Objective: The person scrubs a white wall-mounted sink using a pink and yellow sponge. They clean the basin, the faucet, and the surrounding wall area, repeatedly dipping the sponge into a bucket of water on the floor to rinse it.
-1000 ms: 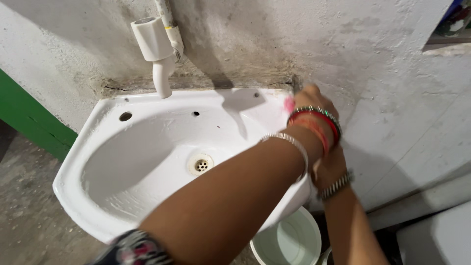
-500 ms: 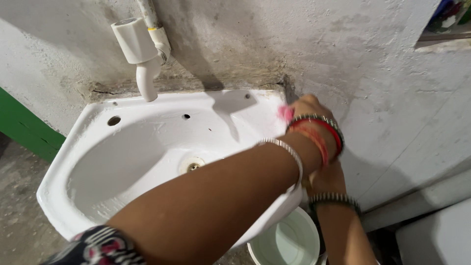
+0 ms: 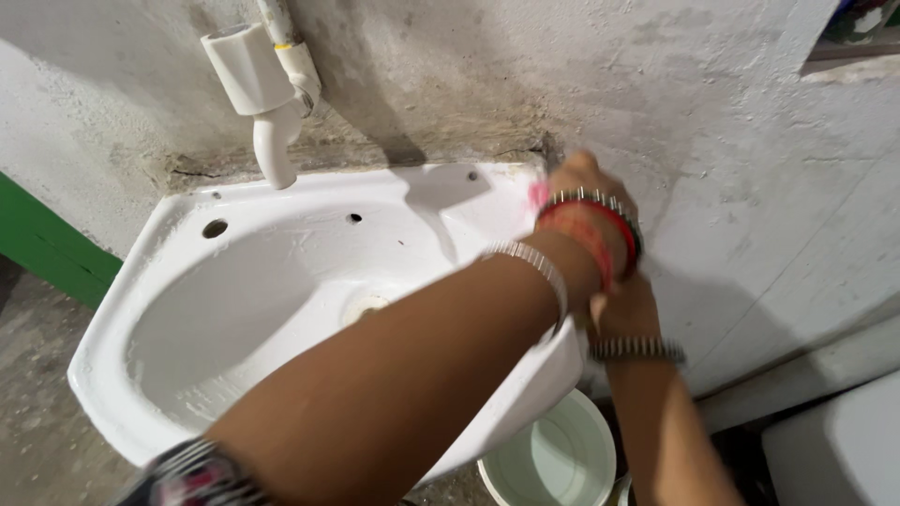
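Here, a rough grey plastered wall [image 3: 731, 169] fills most of the view, with a green painted strip [image 3: 47, 239] at its lower left. Fixed against it is a white ceramic wash basin [image 3: 234, 309], its bowl wet, with 3 small holes along its back ledge. A white plastic tap [image 3: 258, 94] hangs from a pipe over the basin's back left. Below the basin's right side stands a pale bucket [image 3: 558, 459].

The left hand [image 3: 581, 187] reaches across the basin to its back right corner, fingers curled around a small pink scrubber [image 3: 538, 195] that presses on the rim beside the wall. Red and metal bangles ring that wrist. The right hand [image 3: 626, 307] sits just under the left forearm at the basin's right edge; whether it grips anything cannot be told, since the forearm hides its fingers.
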